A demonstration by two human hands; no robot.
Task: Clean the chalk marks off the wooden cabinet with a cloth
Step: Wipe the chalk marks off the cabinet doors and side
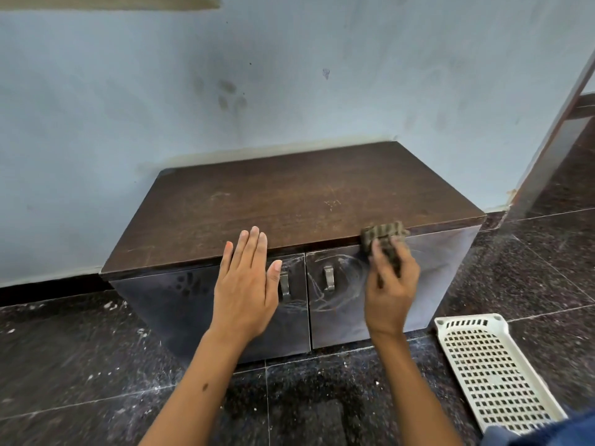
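A low wooden cabinet [289, 201] is seen at the centre of the frame, set against a pale blue wall [161, 91] on a dark speckled tile floor [80, 365]. Its two front doors are closed, so nothing of what is kept inside can be told. White chalk marks [341, 284] are drawn in loops across the right door, around its metal handle [329, 277], and fainter scribbles are seen on the left door's inner edge and on the top surface.

A checked cloth [384, 236] is gripped by the fingers of the right hand [391, 284] and is pressed against the upper edge of the right door, just right of the chalk loops. The left hand [246, 284] is held flat with its fingers open and extended, grasping nothing, the fingertips lying over the front edge of the cabinet top.

At the lower right of the frame a white perforated plastic basket [492, 371] is lying on the floor near the cabinet; nothing is seen in it.
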